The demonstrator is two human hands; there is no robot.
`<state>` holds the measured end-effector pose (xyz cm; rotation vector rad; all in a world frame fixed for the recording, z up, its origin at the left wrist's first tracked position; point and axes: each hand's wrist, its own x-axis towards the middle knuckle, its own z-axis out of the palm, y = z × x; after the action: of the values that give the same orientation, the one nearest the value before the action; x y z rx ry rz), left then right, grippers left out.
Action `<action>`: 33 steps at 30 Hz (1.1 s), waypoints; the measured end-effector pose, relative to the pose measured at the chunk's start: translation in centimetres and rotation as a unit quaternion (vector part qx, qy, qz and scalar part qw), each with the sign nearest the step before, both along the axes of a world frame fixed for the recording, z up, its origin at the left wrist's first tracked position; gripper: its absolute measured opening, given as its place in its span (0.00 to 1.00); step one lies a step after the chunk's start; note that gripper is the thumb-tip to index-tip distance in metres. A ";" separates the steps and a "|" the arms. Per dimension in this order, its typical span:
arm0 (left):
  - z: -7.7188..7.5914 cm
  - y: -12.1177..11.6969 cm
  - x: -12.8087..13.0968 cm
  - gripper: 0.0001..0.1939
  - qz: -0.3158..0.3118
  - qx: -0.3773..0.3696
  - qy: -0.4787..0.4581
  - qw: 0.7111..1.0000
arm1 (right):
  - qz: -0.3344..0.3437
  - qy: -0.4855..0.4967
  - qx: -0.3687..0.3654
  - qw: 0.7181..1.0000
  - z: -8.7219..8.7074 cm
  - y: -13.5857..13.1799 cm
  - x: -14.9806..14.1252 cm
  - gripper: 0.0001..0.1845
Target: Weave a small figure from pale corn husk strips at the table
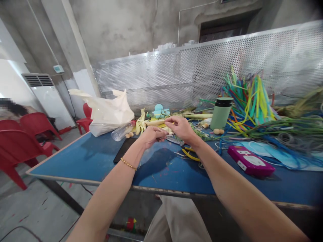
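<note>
Both my hands are together just above the blue table [96,154]. My left hand [153,136] is closed in a pinch, and my right hand [182,128] has thumb and fingertips drawn together beside it. A small pale piece seems to be between the fingers, too small and blurred to name. Beneath the right wrist lies a yellow-handled tool [190,155], partly hidden by the forearm. Behind the hands are pale, husk-like leaves [140,123]. A flat black object [123,150] rests beside my left hand.
Left stand a white plastic bag [108,114] and a lying clear bottle [119,133]. Right are a green tumbler [221,116], peanuts [218,131], a purple box [249,160], blue face masks [290,155] and coloured strips [257,97]. A perforated metal panel [164,74] borders the back.
</note>
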<state>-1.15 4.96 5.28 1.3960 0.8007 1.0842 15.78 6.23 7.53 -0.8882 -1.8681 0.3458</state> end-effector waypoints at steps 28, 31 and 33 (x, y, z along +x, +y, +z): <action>0.2 0.8 -0.3 0.11 0.032 -0.032 -0.121 0.992 | -0.116 -0.036 -0.059 0.991 0.0 -0.3 0.0 0.18; 0.0 1.3 -0.3 0.13 0.079 -0.056 -0.158 0.983 | -0.121 -0.034 -0.081 0.989 -0.4 -0.4 -0.4 0.19; -0.1 1.4 -0.2 0.13 0.089 -0.070 -0.173 0.978 | -0.065 -0.037 -0.126 0.989 -0.8 -0.5 -1.0 0.19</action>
<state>-1.31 6.40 5.16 0.9943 0.7397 1.3370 14.80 5.71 6.72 -1.2029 -1.8479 0.4812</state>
